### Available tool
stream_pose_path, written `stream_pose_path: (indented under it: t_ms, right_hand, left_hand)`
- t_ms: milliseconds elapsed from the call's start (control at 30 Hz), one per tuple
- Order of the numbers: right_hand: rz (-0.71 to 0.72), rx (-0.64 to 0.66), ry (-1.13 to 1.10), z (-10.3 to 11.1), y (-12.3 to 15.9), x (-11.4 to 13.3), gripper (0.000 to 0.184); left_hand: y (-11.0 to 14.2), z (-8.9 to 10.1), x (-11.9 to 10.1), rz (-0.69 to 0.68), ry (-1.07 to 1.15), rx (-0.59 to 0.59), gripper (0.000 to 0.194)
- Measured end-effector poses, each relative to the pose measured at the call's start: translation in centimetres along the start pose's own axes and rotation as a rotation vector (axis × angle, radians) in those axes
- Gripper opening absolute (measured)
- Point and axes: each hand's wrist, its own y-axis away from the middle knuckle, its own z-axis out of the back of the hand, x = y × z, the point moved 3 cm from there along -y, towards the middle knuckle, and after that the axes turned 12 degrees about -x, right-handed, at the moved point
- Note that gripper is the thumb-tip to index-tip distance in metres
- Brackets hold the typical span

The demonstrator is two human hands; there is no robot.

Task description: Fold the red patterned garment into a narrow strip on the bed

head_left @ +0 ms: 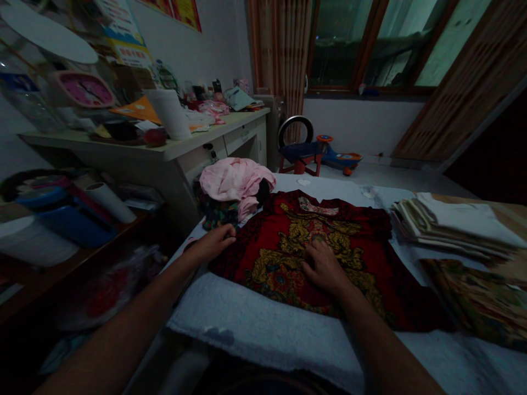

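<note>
A red garment with a gold and dark pattern point(288, 258) lies spread flat on a pale quilted blanket point(247, 323), its collar pointing away from me. My right hand point(323, 267) rests palm down on its middle, fingers apart, with no fold gathered up. My left hand point(212, 244) lies at the garment's left edge, its fingertips touching the red cloth. Beyond that hand sits a heap of pink cloth point(234, 181) on dark floral clothing point(218, 215). To the right are a stack of folded clothes point(453, 227) and a patterned cloth point(473, 302).
A cluttered white desk point(123, 145) with a pink clock point(84, 89) and a paper towel roll point(168, 112) stands to the left. A low shelf with blue items point(61, 214) sits below it. Farther off are a small chair point(300, 153) and a child's ride-on toy point(337, 156).
</note>
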Motion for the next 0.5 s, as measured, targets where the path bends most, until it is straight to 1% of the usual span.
stream_pose_path:
  t_ms: [67,167,300,400,500]
  right_hand:
    - [-0.007,0.006,0.013,0.0,0.0,0.1,0.013]
    - [-0.03,0.04,0.036,-0.2,-0.3,0.2,0.014]
    - [-0.037,0.096,0.033,-0.4,-0.7,0.4,0.006]
    - [0.002,0.091,0.023,0.0,-1.0,0.8,0.004]
    - [0.032,0.082,0.009,0.4,-0.9,1.0,0.004]
  left_hand:
    - [0.3,-0.6,0.1,-0.007,-0.067,-0.058,0.01]
    - [0.9,-1.3,0.0,0.004,-0.136,-0.091,0.008]
    - [1.2,-1.2,-0.2,-0.008,-0.088,-0.05,0.019]
    - [1.1,-0.8,-0.4,-0.04,-0.042,-0.016,0.018]
    - [1.0,-0.6,-0.9,-0.067,-0.048,-0.038,0.016]
